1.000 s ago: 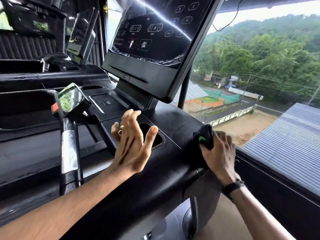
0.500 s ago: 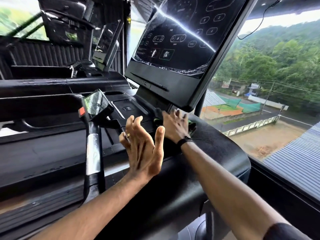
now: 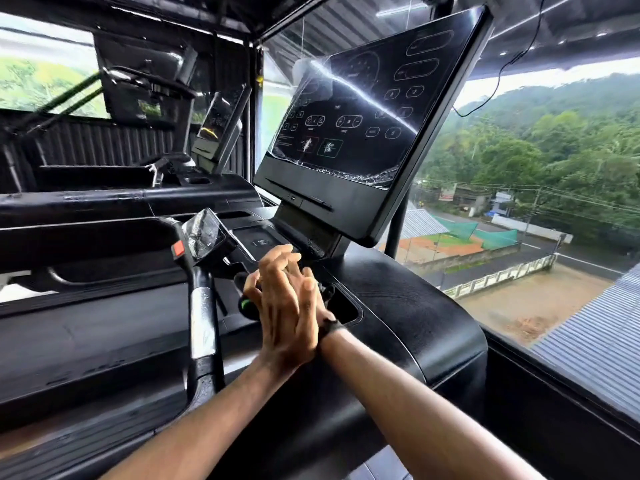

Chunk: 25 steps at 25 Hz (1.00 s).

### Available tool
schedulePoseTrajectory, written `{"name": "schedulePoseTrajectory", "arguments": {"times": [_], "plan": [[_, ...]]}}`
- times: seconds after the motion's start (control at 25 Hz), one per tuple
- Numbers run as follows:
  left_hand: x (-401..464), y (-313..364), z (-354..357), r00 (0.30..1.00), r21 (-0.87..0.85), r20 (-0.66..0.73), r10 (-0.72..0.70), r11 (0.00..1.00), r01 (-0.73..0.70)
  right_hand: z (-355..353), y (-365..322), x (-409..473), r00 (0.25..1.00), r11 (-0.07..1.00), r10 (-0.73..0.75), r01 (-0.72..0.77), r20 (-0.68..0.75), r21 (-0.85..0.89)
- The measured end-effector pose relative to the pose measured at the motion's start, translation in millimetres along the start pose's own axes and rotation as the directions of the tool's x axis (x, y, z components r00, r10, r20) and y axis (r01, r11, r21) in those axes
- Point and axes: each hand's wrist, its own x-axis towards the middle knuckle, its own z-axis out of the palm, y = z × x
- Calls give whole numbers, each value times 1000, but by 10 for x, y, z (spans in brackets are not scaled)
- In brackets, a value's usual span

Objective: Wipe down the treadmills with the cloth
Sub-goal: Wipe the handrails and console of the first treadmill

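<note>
I am at a black treadmill console [image 3: 408, 306] under its tilted touch screen [image 3: 363, 126]. My left hand [image 3: 287, 317] hovers edge-on above the console, fingers straight and together, holding nothing. It hides most of my right hand [image 3: 251, 284], whose fingers show just to its left. They curl over a dark cloth with a green edge [image 3: 245, 304] and press it on the console beside the cup recess [image 3: 346, 308]. A black band sits on my right wrist.
A handlebar post [image 3: 202, 320] with a silver sensor grip, a small display and a red button [image 3: 179, 249] stands just left of my hands. More treadmills line up to the left. A glass wall runs close along the right side.
My right hand has slid the cloth left across the console, from its right edge to behind my left hand. My left hand stayed raised and open.
</note>
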Motion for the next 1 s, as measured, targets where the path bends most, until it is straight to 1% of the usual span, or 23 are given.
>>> {"name": "schedulePoseTrajectory", "arguments": {"times": [0.04, 0.08, 0.12, 0.16, 0.2, 0.28, 0.32, 0.4, 0.52, 0.6, 0.68, 0.76, 0.84, 0.92, 1.0], "plan": [[10, 28, -51, 1000, -44, -14, 23, 999, -24, -5, -6, -56, 993, 989, -118, 118, 2, -85], [16, 36, -101, 998, -72, -20, 53, 996, -55, -55, -30, -164, 985, 984, -165, 168, 52, -65], [21, 36, -153, 996, -74, -12, 92, 993, -93, -119, -66, -265, 986, 986, -159, 161, 47, -48], [28, 22, -203, 991, -64, 14, 136, 989, -134, -155, -66, -381, 993, 993, -115, 115, 5, -30], [36, -3, -254, 984, -57, 46, 172, 984, -170, -229, -91, -477, 995, 993, -97, 94, -31, -68], [34, -70, -357, 973, -43, 89, 213, 977, -210, -332, -148, -686, 996, 994, -76, 73, -38, -80], [37, -108, -397, 968, -30, 108, 227, 974, -225, -405, -120, -757, 996, 996, -60, 55, -66, -67], [43, -149, -447, 955, 7, 164, 246, 968, -251, -469, 72, -875, 993, 999, 27, -31, -118, -36], [-12, -165, -414, 932, 61, 268, 243, 962, -268, -518, 529, -972, 972, 969, 200, -216, -127, -124], [-71, -180, -340, 879, 82, 382, 285, 937, -339, -518, 855, -913, 950, 927, 298, -312, -98, -208], [-112, -205, -290, 829, 120, 470, 302, 909, -399, -493, 1107, -773, 929, 891, 368, -367, -50, -268], [-110, -231, -280, 828, 158, 492, 270, 907, -390, -426, 1284, -582, 905, 860, 426, -405, -1, -309], [-79, -215, -288, 843, 195, 497, 204, 921, -338, -330, 1370, -347, 890, 847, 456, -427, 20, -318], [-57, -196, -297, 846, 221, 518, 124, 937, -272, -218, 1400, -110, 887, 847, 461, -432, 23, -310], [-67, -197, -316, 834, 260, 550, 43, 940, -220, -94, 1368, 89, 896, 854, 442, -409, 35, -321]]}}
